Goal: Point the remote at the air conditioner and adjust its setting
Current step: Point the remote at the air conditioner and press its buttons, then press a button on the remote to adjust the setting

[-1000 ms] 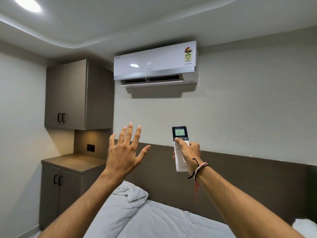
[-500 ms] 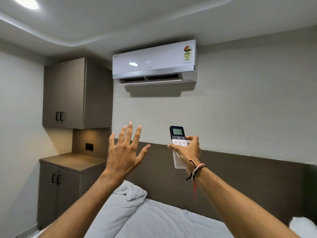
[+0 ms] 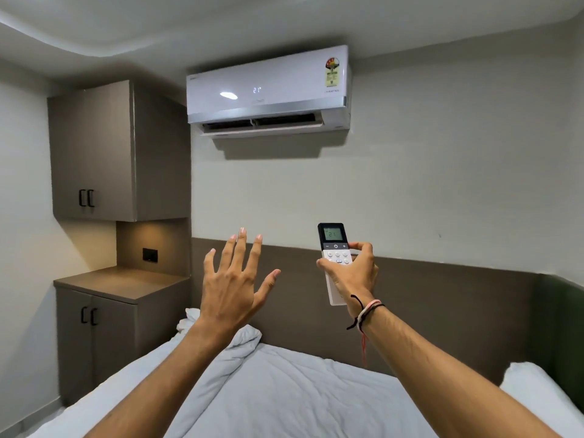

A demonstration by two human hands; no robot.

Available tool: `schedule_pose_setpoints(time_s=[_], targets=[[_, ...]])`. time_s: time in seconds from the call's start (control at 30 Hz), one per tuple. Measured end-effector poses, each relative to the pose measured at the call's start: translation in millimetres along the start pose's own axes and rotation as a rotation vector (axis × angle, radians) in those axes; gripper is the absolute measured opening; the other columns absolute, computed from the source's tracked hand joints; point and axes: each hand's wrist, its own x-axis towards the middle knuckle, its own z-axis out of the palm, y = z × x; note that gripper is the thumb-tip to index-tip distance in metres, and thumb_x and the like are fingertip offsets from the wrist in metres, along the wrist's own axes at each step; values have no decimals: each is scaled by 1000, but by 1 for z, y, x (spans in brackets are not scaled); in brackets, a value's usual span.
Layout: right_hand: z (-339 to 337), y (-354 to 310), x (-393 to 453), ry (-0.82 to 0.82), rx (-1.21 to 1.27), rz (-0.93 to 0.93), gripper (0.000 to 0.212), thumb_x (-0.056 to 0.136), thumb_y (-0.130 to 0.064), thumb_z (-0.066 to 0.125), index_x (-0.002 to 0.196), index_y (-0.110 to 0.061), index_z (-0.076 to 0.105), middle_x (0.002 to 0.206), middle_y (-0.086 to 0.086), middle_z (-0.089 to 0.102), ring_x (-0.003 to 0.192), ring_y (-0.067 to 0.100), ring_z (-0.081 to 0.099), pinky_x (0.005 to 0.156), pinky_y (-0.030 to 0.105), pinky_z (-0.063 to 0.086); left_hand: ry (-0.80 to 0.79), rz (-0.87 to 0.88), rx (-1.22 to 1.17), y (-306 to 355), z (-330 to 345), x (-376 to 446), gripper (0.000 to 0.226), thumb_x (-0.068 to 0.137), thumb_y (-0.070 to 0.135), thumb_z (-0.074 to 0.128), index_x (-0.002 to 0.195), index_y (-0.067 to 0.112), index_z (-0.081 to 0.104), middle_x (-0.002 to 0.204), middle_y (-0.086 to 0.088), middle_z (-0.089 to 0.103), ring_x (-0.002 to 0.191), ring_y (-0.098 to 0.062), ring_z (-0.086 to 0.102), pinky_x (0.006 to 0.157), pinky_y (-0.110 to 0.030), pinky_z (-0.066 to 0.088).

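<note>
Right hand (image 3: 350,276) fingers grip remote (image 3: 334,259); left hand (image 3: 232,290) splayed (empty), air conditioner (image 3: 268,90) unobstructed.

open air between raised hands (image 3: 235,281) and air conditioner (image 3: 268,90); cabinets (image 3: 94,153) leftward

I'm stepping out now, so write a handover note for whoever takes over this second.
Right hand: shut on the remote, held upright, thumb on the white buttons.
Left hand: open, empty, raised with fingers spread.
Air conditioner: on the wall above, flap open, display reads 21; remote screen also shows 21.
Done: remote up and aimed.
Left: whether the setting needs further change cannot be told; press as needed.
</note>
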Motion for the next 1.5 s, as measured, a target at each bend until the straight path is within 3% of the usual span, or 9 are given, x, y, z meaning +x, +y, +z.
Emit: schedule_pose_setpoints(time_s=[0.3, 0.57, 0.67, 0.83, 0.97, 1.07, 1.27, 1.4, 1.5], targets=[[-48, 69, -24, 51, -90, 96, 63, 57, -24, 86, 109, -25, 49, 79, -12, 65, 74, 16, 66, 67, 33, 56, -48, 73, -110, 62, 60, -38, 73, 97, 63, 27, 156, 19, 33, 165, -16, 31, 150, -31, 36, 114, -59, 36], [-133, 202, -72, 52, -314, 218, 56, 69, -35, 86, 117, -21, 62, 101, -3, 71, 88, 19, 68, 73, 37, 61, -269, 177, -259, 169, 152, -125, 73, 98, 65, 25, 155, 20, 34, 165, -14, 32, 150, -31, 35, 113, -57, 39], [-172, 266, -113, 42, -417, 326, 51, 68, -42, 83, 113, -26, 66, 101, -5, 75, 88, 19, 69, 69, 27, 53, -374, 218, -299, 209, 189, -181, 72, 100, 64, 23, 155, 19, 33, 165, -13, 31, 150, -31, 35, 114, -56, 36], [-240, 379, -193, 44, -581, 664, 60, 62, -53, 79, 115, -32, 62, 104, -6, 75, 100, 26, 67, 86, 41, 54, -549, 297, -338, 274, 254, -292, 71, 100, 61, 24, 158, 19, 27, 168, -12, 24, 152, -30, 31, 115, -57, 33], [-299, 461, -263, 72, -623, 859, 49, 61, -44, 81, 105, -27, 67, 95, -1, 75, 92, 25, 70, 77, 36, 56, -652, 358, -349, 318, 298, -381, 72, 101, 60, 23, 160, 19, 19, 169, -14, 20, 153, -30, 27, 116, -58, 32], [-336, 514, -313, 84, -692, 987, 39, 64, -36, 82, 97, -21, 70, 100, 7, 67, 85, 28, 68, 73, 39, 57, -734, 394, -354, 349, 330, -438, 74, 100, 62, 20, 161, 21, 11, 170, -13, 12, 156, -29, 17, 120, -59, 26], [-390, 607, -398, 41, -848, 1257, 39, 68, -31, 82, 102, -14, 72, 107, 13, 70, 97, 34, 69, 79, 44, 59, -816, 499, -352, 386, 388, -539, 74, 101, 62, 20, 161, 21, 7, 170, -13, 11, 157, -29, 11, 122, -60, 24], [-411, 653, -434, -34, -911, 1323, 45, 70, -35, 86, 106, -12, 73, 108, 13, 73, 98, 33, 70, 74, 36, 56, -823, 521, -351, 396, 414, -585, 73, 102, 62, 23, 161, 21, 8, 170, -14, 13, 157, -29, 13, 122, -61, 23], [-416, 671, -451, -63, -960, 1298, 44, 69, -35, 87, 106, -13, 73, 107, 12, 75, 97, 33, 71, 75, 39, 59, -817, 521, -348, 398, 422, -607, 73, 103, 60, 27, 161, 21, 9, 170, -15, 15, 157, -28, 14, 122, -61, 24]])
